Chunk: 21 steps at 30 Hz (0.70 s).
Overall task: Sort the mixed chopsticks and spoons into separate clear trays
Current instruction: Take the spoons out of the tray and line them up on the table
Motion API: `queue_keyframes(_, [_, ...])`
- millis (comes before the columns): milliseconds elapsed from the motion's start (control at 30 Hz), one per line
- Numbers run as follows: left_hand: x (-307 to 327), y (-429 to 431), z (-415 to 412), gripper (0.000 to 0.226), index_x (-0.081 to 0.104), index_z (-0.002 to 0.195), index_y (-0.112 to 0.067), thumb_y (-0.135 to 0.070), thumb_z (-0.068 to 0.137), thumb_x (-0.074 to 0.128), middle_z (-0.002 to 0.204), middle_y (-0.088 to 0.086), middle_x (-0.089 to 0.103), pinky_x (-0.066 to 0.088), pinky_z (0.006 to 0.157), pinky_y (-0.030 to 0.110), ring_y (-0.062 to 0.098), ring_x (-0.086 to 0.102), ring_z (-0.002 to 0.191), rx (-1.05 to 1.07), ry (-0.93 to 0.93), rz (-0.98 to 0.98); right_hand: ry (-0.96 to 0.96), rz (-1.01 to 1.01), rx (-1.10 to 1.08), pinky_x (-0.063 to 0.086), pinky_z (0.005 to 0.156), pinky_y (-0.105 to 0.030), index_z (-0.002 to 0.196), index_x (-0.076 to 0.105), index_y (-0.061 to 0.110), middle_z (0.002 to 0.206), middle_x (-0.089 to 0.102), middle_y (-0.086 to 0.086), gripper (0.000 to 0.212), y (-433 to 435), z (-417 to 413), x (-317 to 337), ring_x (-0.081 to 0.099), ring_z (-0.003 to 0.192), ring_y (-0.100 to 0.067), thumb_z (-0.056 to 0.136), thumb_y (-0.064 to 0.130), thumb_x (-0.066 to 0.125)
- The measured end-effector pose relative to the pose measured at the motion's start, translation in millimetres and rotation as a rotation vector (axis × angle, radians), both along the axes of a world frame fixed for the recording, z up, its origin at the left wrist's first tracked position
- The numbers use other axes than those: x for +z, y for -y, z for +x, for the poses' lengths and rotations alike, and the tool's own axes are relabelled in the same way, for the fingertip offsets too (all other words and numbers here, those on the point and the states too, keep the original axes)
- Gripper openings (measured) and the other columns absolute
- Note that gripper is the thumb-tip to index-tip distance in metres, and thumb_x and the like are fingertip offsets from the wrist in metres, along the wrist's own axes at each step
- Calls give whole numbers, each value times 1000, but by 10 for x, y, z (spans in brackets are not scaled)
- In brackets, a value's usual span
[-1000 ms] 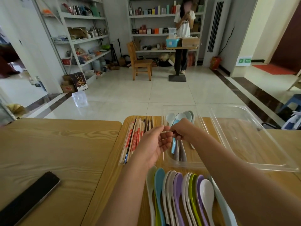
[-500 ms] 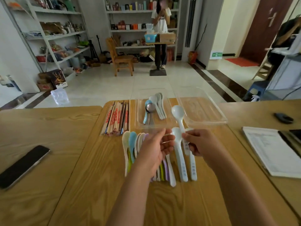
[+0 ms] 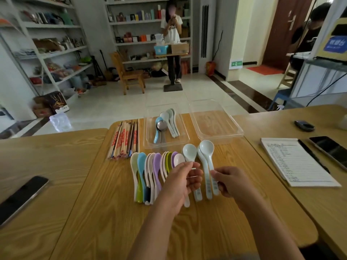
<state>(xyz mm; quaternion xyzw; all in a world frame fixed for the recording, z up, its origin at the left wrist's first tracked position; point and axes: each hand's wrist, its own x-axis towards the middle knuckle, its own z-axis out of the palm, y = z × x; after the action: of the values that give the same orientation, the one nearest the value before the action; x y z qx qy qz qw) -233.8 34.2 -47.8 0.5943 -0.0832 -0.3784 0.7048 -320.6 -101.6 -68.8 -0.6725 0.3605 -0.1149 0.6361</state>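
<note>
Above the bench (image 3: 112, 212), pinching one pale spoon (image 3: 189, 152) in left fingers (image 3: 195, 173), a stacked pair (image 3: 206, 149) in right fingers (image 3: 216, 174), bowls forward, presumably bound for the spoon tray (image 3: 150, 139).

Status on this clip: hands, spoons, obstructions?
Left hand holds one white spoon. Right hand pinches two pale spoons. Left tray holds sorted spoons; chopsticks lie outside trays. Nothing blocking.

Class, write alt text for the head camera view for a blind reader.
A person's left hand pinches one white plastic spoon and the right hand grips two stacked white plastic spoons above a wooden table. Nearby lie a row of pastel plastic spoons and a bundle of wooden chopsticks; behind, one clear tray holds spoons, a second tray is empty.
</note>
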Motion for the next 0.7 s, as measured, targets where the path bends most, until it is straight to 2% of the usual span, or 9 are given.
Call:
queue_keyframes(167, [-23,-17,25,29,67,110,-4,-25,103,47,89,11,69,53,77,33,21,64,83,4,-9,-8,-4,14,-26,40,44,-21,92,71,2,56,54,-6,15,-31,106,-35,46,44,-11,94,16,65])
queue_keyframes(367, [-44,-31,68,29,67,110,-5,-25,103,47,89,11,69,54,74,31,21,64,83,0,-13,-15,-61,-84,-47,44,46,-21,85,71,12,58,60,-4,13,-63,178,-113,51,47,-11,91,24,69])
queue_keyframes(600, [-52,-16,79,30,67,111,-5,-25,103,47,91,11,70,54,74,30,20,65,83,8,-23,-17,-50,-88,-87,43,42,-20,95,67,11,63,63,-6,14,-34,176,-152,52,45,-9,88,22,72])
queue_keyframes(700, [-70,-5,64,30,67,111,-3,-24,103,47,89,11,70,54,75,31,20,65,81,8,-42,-20,-69,-101,-76,42,41,-21,95,66,14,59,62,-4,14,-31,173,-171,51,43,-9,89,25,71])
